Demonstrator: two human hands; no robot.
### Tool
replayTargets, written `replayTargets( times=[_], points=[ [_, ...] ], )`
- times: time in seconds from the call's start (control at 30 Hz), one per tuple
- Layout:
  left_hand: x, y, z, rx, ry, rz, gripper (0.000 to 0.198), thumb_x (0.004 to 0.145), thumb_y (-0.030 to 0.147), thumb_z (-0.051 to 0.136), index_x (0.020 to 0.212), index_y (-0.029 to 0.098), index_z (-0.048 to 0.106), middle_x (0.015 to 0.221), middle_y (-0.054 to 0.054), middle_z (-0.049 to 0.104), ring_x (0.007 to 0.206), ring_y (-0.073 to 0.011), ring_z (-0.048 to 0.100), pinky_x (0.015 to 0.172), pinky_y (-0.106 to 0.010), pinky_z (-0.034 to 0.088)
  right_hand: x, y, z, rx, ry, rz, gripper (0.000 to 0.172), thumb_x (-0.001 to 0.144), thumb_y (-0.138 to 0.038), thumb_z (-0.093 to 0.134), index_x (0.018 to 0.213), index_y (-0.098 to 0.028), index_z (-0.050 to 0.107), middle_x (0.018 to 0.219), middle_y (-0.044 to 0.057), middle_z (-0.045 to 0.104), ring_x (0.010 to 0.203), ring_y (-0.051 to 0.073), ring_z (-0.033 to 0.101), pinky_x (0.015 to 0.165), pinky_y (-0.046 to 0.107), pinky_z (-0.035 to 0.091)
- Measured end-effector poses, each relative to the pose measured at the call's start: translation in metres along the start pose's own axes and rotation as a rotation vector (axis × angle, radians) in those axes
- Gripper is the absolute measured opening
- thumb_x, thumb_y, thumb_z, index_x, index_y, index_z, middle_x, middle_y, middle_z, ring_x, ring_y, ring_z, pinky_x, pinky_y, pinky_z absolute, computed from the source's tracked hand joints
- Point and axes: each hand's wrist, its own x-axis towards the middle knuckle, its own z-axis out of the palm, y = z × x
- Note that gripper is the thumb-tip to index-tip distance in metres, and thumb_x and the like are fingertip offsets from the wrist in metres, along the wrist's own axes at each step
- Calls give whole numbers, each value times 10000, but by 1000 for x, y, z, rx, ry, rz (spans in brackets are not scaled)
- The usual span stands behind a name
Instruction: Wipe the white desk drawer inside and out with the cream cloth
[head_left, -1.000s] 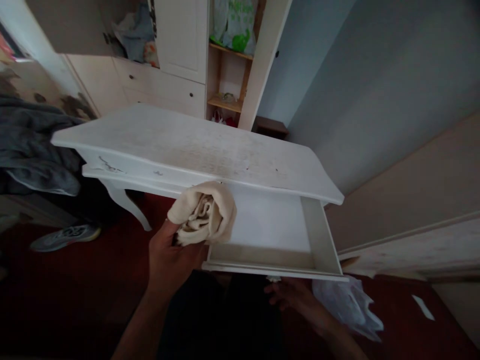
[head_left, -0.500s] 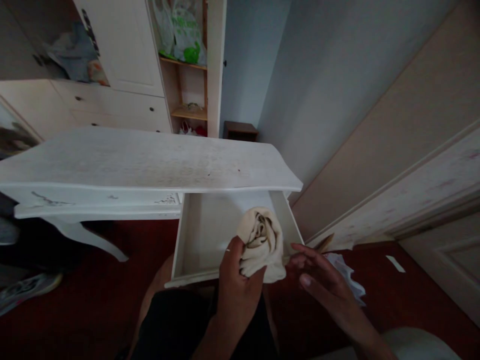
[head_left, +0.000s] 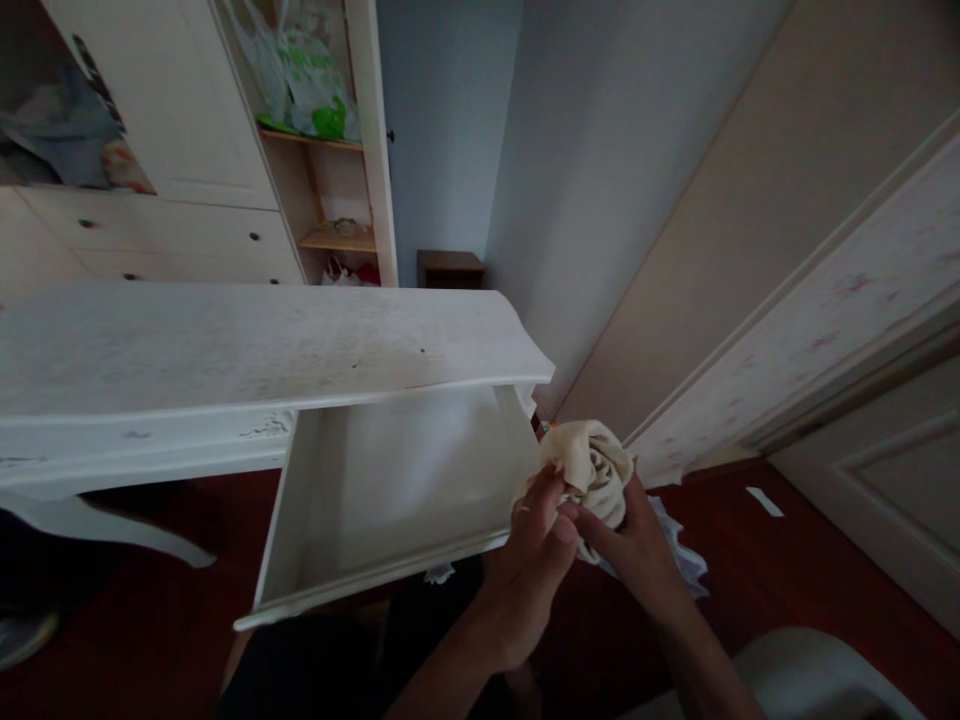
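A rolled, cream-coloured cloth is bunched between both hands, just off the right front corner of a pulled-out drawer. My left hand grips it from the left and below, a ring showing on one finger. My right hand closes round its right side, thumb pressed against the near folds. Part of the cloth is covered by the fingers. The drawer's inside shows bare white boards. It juts from a white desk with a worn, stained top.
A white cabinet stands behind the desk, with plastic bags on an open shelf. A small brown box-like unit sits by the wall. White frilly fabric lies on the red floor at right, near a pale curved seat.
The cloth has moved right, from over the drawer to beside its corner. My right hand, which was apart and open, has taken hold of it too. The view has shifted right.
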Motion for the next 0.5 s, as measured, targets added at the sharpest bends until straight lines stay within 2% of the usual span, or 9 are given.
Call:
replayTargets(
  times=[0.17, 0.27, 0.33, 0.4, 0.5],
  points=[
    [8, -16, 12, -69, 5, -77, 880, 885, 802, 422, 1554, 232, 468, 1662, -95, 368, 1566, -321, 242, 1293, -469, 118, 15, 8, -14, 13, 43, 100, 800, 561, -632, 858, 1204, -201, 654, 1038, 124, 764, 940, 334, 705, 821, 442, 592],
    [12, -19, 23, -119, -25, -63, 972, 867, 834, 396, 1613, 211, 344, 1659, -143, 363, 1550, -340, 280, 1280, -502, 151, 19, 14, -20, 122, 106, 162, 647, 639, -605, 826, 1099, -173, 686, 985, 128, 771, 909, 337, 715, 794, 433, 590],
    [9, -20, 31, -117, -48, -42, 970, 878, 820, 410, 1623, 206, 310, 1605, -174, 447, 1520, -350, 342, 1261, -535, 192, 21, 20, -23, 270, 172, 208, 572, 705, -563, 782, 1116, -177, 685, 983, 115, 774, 892, 335, 726, 777, 431, 592],
    [0, -22, 36, -69, -18, -41, 925, 873, 763, 527, 1608, 232, 349, 1535, -172, 536, 1477, -361, 409, 1242, -549, 233, 25, 28, -25, 396, 230, 234, 583, 734, -521, 755, 1206, -191, 665, 1001, 96, 774, 888, 333, 731, 767, 432, 593],
    [-26, -32, 29, 84, 119, -102, 754, 813, 623, 712, 1474, 287, 568, 1409, -137, 648, 1356, -364, 534, 1219, -520, 295, 36, 45, -29, 406, 275, 204, 631, 742, -500, 757, 1286, -206, 635, 1037, 87, 767, 918, 319, 721, 801, 418, 585]
  ],
)
